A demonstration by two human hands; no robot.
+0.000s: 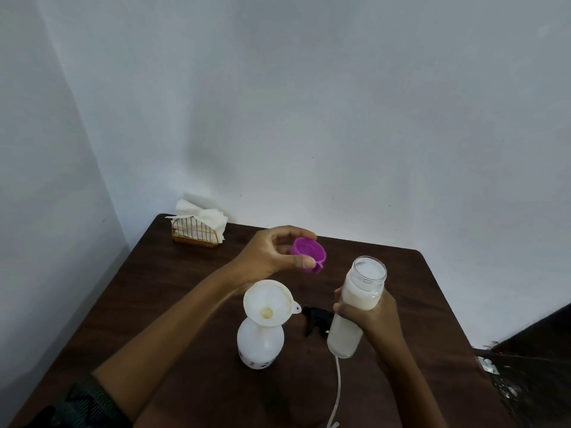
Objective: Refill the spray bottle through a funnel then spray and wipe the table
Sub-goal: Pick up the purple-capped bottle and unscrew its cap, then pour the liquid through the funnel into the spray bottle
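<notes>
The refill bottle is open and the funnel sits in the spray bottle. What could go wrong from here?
1. Nothing steadies the funnel or the spray bottle: the left hand holds the purple cap. A quick pour might tip or overflow it.
2. The refill bottle is open and nearly full, gripped by the right hand alone, so it may spill.
3. The spray head lies between both bottles and could get splashed.

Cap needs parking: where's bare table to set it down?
Bare table between the napkin holder and the left hand holding the purple cap; also the far right corner behind the refill bottle. Crowded between the spray bottle and the right hand: sprayer head and tube lie there.
</notes>
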